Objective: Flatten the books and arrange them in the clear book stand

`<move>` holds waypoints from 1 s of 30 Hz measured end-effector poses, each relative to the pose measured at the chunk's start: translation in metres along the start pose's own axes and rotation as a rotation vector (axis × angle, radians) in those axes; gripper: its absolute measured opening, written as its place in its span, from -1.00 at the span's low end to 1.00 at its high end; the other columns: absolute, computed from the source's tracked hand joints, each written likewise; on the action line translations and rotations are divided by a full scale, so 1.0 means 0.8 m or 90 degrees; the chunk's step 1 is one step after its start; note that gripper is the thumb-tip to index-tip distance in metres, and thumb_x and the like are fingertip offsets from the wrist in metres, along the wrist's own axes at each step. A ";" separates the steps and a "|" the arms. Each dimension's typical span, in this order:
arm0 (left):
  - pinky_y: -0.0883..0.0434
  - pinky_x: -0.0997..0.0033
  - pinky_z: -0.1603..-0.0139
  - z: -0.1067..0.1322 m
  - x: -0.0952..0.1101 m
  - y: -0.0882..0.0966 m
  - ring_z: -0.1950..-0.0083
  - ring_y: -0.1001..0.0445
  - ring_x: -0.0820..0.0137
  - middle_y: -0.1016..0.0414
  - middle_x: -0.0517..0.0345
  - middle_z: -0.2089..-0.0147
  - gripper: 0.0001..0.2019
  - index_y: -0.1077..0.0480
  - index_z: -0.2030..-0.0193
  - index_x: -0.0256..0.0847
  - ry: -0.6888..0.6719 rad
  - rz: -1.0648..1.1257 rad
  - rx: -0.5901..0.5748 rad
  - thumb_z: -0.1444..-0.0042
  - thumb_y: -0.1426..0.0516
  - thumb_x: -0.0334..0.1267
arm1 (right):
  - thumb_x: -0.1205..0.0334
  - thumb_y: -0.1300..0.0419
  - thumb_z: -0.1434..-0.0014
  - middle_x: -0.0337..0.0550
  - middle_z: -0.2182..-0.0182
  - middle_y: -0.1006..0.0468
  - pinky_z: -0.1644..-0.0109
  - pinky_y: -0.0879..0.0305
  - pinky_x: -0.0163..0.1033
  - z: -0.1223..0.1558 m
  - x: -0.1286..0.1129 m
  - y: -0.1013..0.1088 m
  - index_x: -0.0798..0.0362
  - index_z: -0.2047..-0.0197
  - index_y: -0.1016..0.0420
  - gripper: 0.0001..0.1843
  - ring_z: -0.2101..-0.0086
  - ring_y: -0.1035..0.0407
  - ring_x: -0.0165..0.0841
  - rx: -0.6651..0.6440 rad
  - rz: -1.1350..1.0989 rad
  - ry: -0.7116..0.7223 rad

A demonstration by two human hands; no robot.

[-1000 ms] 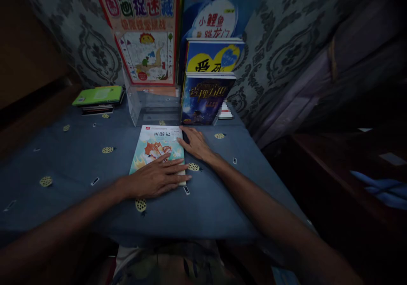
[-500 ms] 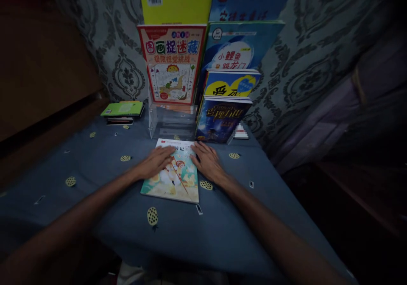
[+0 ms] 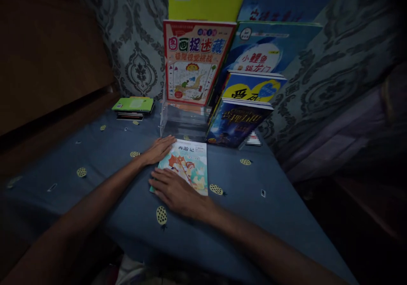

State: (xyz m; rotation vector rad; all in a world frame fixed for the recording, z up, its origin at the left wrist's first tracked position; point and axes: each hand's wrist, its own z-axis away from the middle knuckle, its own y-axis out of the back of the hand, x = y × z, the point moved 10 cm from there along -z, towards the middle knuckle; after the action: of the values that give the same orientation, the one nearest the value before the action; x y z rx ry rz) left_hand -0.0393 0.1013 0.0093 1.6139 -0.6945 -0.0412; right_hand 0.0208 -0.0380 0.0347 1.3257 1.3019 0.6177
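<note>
A thin paperback book (image 3: 193,166) with a teal and white illustrated cover lies flat on the cloth-covered table. My left hand (image 3: 159,149) rests at the book's upper left corner and left edge, fingers stretched out. Across the lower part of the cover lies my right hand (image 3: 178,194), its fingers extended toward the lower left corner and slightly apart. Neither hand is wrapped round anything. The bottom edge of the book is partly hidden under my right hand.
Behind the book stands a clear tiered rack (image 3: 178,119) with a red picture book (image 3: 197,60), a yellow book (image 3: 206,1) and several blue books, including a dark blue one (image 3: 237,121) in front. A small book stack (image 3: 133,104) lies at the back left.
My right hand has moved from the book's upper right edge down to its lower part. My left hand has shifted off the title to the upper left corner. The view has turned slightly left.
</note>
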 end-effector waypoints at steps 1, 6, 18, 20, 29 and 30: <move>-0.04 0.05 -0.44 0.000 0.000 0.000 -0.50 -0.02 0.25 -0.13 -0.07 -0.46 -0.49 -0.17 -0.38 -0.28 0.003 -0.002 -0.003 -0.39 0.20 -0.15 | 0.24 0.03 -0.41 0.03 -0.27 -0.38 -0.40 -0.08 -0.02 0.002 -0.009 -0.005 0.13 -0.25 -0.37 -0.58 -0.33 -0.12 -0.25 -0.010 -0.015 0.015; -0.03 0.04 -0.44 0.001 0.001 0.001 -0.50 0.00 0.25 -0.11 -0.06 -0.47 -0.49 -0.16 -0.39 -0.27 0.008 -0.001 -0.007 -0.40 0.21 -0.15 | 0.20 0.00 -0.41 0.01 -0.32 -0.30 -0.45 0.04 -0.04 0.013 -0.011 -0.007 0.13 -0.30 -0.31 -0.55 -0.35 -0.08 -0.28 -0.049 -0.061 -0.018; -0.03 0.02 -0.44 0.000 -0.006 -0.003 -0.50 0.00 0.24 -0.10 -0.04 -0.47 -0.49 -0.16 -0.39 -0.22 0.012 0.004 -0.004 -0.40 0.20 -0.12 | 0.03 0.08 -0.38 0.14 -0.39 -0.13 -0.42 0.09 0.10 0.058 0.203 0.049 0.21 -0.39 -0.17 -0.37 -0.38 0.04 -0.14 0.103 0.054 -0.393; -0.04 0.01 -0.44 -0.001 -0.007 -0.004 -0.50 0.00 0.24 -0.11 -0.03 -0.47 -0.49 -0.16 -0.39 -0.21 0.008 0.002 -0.002 -0.40 0.20 -0.12 | 0.00 0.08 -0.37 0.15 -0.38 -0.14 -0.41 0.05 0.07 0.067 0.225 0.052 0.23 -0.39 -0.15 -0.34 -0.38 0.03 -0.12 0.136 0.068 -0.428; -0.21 0.05 -0.37 0.008 -0.010 0.007 -0.36 -0.29 0.17 -0.26 -0.14 -0.38 -0.55 -0.31 -0.30 -0.24 0.056 -0.055 0.108 -0.37 0.12 -0.21 | 0.00 0.13 -0.38 0.26 -0.42 0.02 -0.43 0.11 0.08 0.094 0.195 0.047 0.35 -0.42 -0.01 -0.28 -0.40 0.10 -0.12 0.103 0.090 -0.522; -0.24 0.06 -0.35 0.009 -0.010 0.009 -0.33 -0.33 0.17 -0.29 -0.14 -0.36 -0.56 -0.33 -0.28 -0.24 0.065 -0.061 0.120 -0.36 0.11 -0.22 | -0.01 0.12 -0.38 0.27 -0.42 0.02 -0.43 0.12 0.08 0.098 0.185 0.045 0.36 -0.42 -0.01 -0.26 -0.40 0.11 -0.12 0.097 0.091 -0.519</move>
State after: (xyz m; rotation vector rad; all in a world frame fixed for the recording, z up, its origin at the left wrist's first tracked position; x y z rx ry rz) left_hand -0.0516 0.0985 0.0115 1.8162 -0.5549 0.0383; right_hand 0.1417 0.0786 0.0014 1.5704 0.5943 0.0331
